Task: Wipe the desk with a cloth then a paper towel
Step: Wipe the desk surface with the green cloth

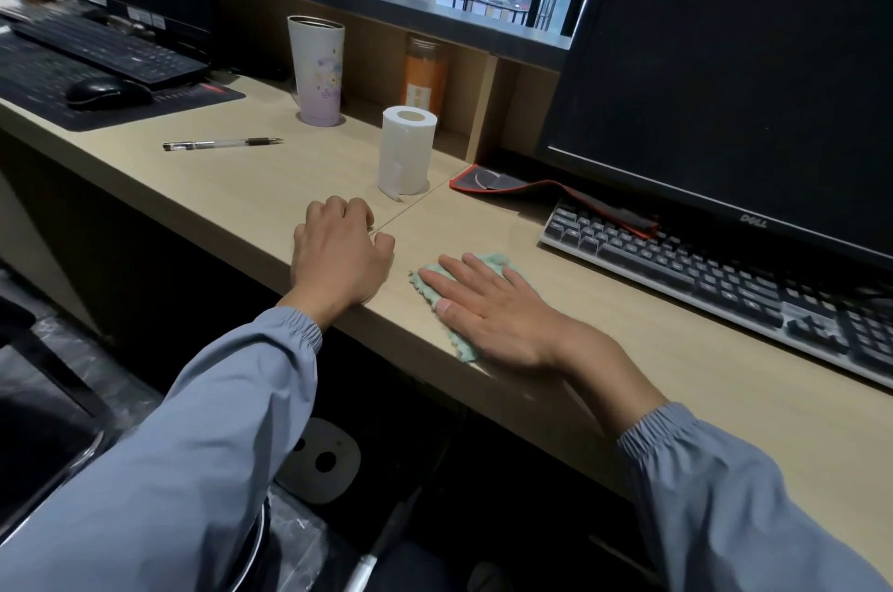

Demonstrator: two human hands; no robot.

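A pale green cloth (494,261) lies on the light wooden desk (251,195) near its front edge. My right hand (488,306) presses flat on the cloth with straight fingers and covers most of it. My left hand (340,253) rests on the desk to the left of the cloth, fingers loosely curled, holding nothing. A white paper towel roll (406,151) stands upright behind my left hand, with a loose end hanging at its base.
A grey keyboard (725,282) and a black monitor (734,74) sit at the right, with a red-edged mat (512,183) under them. A pen (222,143), a tall tumbler (316,72) and an orange bottle (425,77) stand behind. Another keyboard (106,48) and mouse (106,92) are far left.
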